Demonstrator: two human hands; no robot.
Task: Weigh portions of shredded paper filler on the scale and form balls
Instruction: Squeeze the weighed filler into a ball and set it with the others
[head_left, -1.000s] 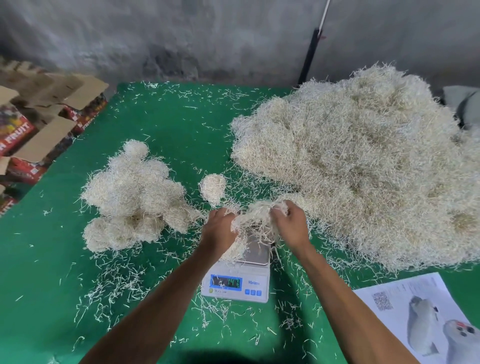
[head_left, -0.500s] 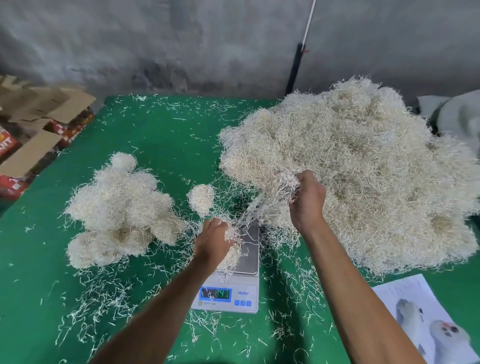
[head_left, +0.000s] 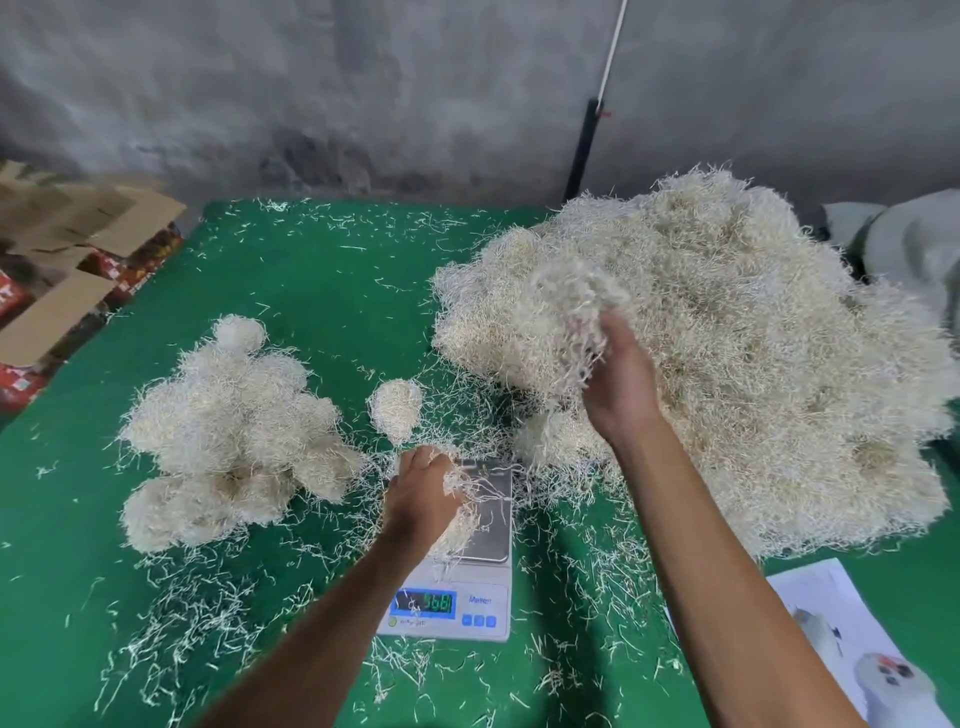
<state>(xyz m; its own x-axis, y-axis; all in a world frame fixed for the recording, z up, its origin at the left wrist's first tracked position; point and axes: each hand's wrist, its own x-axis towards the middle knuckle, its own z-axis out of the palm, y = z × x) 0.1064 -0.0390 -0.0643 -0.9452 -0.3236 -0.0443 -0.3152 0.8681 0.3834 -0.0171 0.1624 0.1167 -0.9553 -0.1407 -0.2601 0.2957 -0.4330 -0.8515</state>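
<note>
Now the right hand (head_left: 618, 387) has swung away from the scale (head_left: 457, 571) and up against the near-left flank of the big loose heap of shredded paper filler (head_left: 727, 364), which fills the right half of the green table (head_left: 322, 291); its fingers are curled round a tuft of strands (head_left: 576, 306) lifted off the heap, where 1 second ago both hands were pulling a wad apart over the pan. That suggests the portion was judged off target and is being corrected from the heap. Toward the left edge sits the cluster of finished balls (head_left: 228, 431), pale, fuzzy and roughly round, with 1 stray ball (head_left: 396, 408) between it and the heap. On the scale near the front edge, the left hand (head_left: 423, 499) grips the current portion (head_left: 457, 525), fingers closed into it; the display shows digits too blurred to trust.
</note>
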